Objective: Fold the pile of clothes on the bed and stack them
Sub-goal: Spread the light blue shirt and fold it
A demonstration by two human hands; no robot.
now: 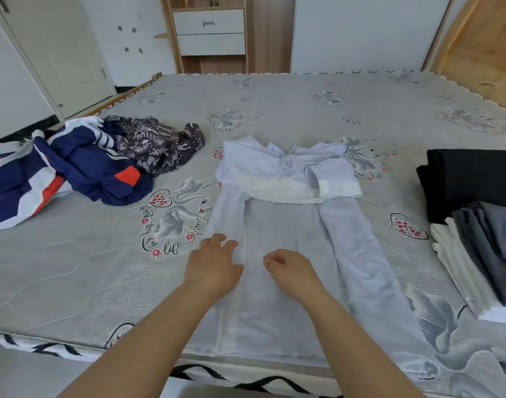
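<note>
A pale blue shirt (pixel 289 231) lies flat on the bed (pixel 73 268), collar at the far end, with its sleeves folded across the chest. My left hand (pixel 214 265) lies on the shirt's left side with fingers spread and fairly straight. My right hand (pixel 289 268) is over the shirt's middle, fingers loosely curled, and I cannot tell whether it pinches the cloth. An unfolded pile sits at the left: a navy, white and orange jacket (pixel 73 173) and a dark patterned garment (pixel 157 145).
A stack of folded clothes is at the right edge: a black piece (pixel 470 182), grey ones (pixel 493 242) and white ones (pixel 458 271). Behind the bed are a wooden drawer unit (pixel 210 33) and a door (pixel 59 53).
</note>
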